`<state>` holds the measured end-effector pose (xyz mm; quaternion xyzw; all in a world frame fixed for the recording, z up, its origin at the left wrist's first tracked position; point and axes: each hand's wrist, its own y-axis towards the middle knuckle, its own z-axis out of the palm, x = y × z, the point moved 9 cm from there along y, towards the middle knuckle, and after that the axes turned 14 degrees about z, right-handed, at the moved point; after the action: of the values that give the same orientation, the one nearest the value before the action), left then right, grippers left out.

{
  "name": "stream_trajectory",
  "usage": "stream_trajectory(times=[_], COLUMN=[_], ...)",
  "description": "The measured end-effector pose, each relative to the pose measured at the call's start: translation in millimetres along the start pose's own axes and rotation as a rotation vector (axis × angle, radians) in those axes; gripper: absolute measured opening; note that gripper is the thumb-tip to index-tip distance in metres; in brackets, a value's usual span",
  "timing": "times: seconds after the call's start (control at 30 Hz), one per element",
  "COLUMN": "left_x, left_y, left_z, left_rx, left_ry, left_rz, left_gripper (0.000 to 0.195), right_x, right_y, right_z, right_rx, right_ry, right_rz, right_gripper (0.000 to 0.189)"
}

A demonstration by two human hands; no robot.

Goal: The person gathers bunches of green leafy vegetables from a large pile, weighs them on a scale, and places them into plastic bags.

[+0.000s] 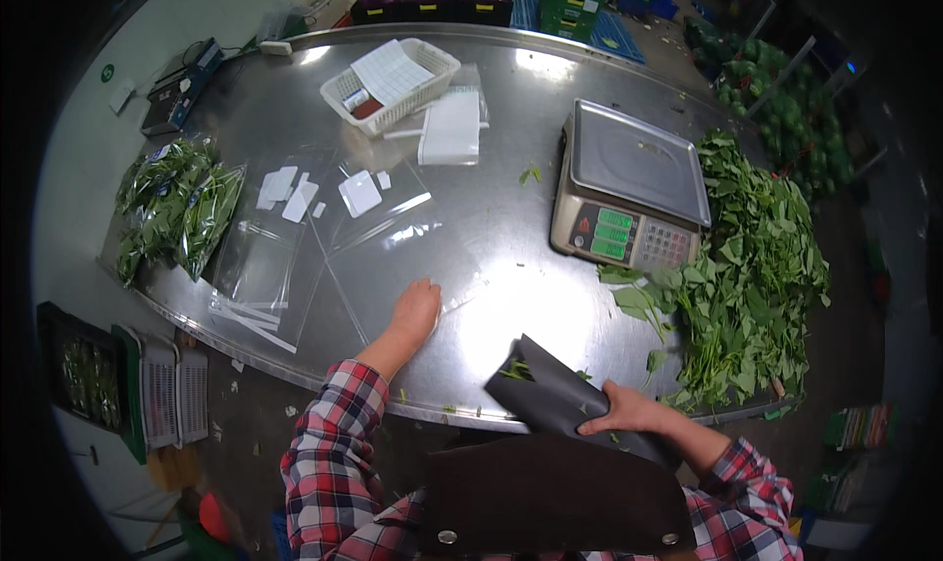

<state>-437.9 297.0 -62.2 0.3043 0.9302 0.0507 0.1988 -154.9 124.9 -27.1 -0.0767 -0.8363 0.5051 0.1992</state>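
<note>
My right hand (626, 410) grips a dark flexible sheet (549, 384), rolled into a sleeve around some greens. Cut green stems (518, 371) show at its open left end. My left hand (418, 307) is curled at the edge of a clear plastic bag (390, 266) lying flat on the steel table; its fingertips are hidden. Beyond the sleeve stands a digital scale (630, 185) with a lit display and only small scraps on its pan. Loose leafy greens (751, 288) are heaped along the table's right side, against the scale.
Bagged greens (180, 200) lie at the left, near white cards (361, 192) and plastic strips (254, 325). A white basket (390, 82) holds papers at the back. A black device (182, 86) stands by the wall. Crates (158, 391) sit below the table's left edge (243, 366).
</note>
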Motion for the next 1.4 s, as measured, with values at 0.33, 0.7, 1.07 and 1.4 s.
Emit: stream_trajectory(times=[0.33, 0.7, 1.07, 1.4], left_x=[2.8, 112.6, -9.8, -134.3], left_y=[12.8, -58.8, -61.2, 49.3], left_z=[-59.9, -133.4, -72.4, -67.1], left_rx=[-0.212, -0.336, -0.083, -0.260], left_ry=[0.103, 0.023, 0.137, 0.130], left_rz=[0.098, -0.406, -0.130, 0.228], left_gripper=[0.010, 0.020, 0.017, 0.015], right_x=[-7.8, 111.3, 102.6, 48.2], right_y=[-28.2, 41.6, -7.5, -13.8], right_z=[-34.1, -70.7, -103.9, -85.9], right_rx=[-0.313, -0.478, -0.554, -0.648], right_ry=[0.476, -0.249, 0.127, -0.110], right_rz=[-0.138, -0.196, -0.386, -0.560], right_gripper=[0.087, 0.069, 0.076, 0.096])
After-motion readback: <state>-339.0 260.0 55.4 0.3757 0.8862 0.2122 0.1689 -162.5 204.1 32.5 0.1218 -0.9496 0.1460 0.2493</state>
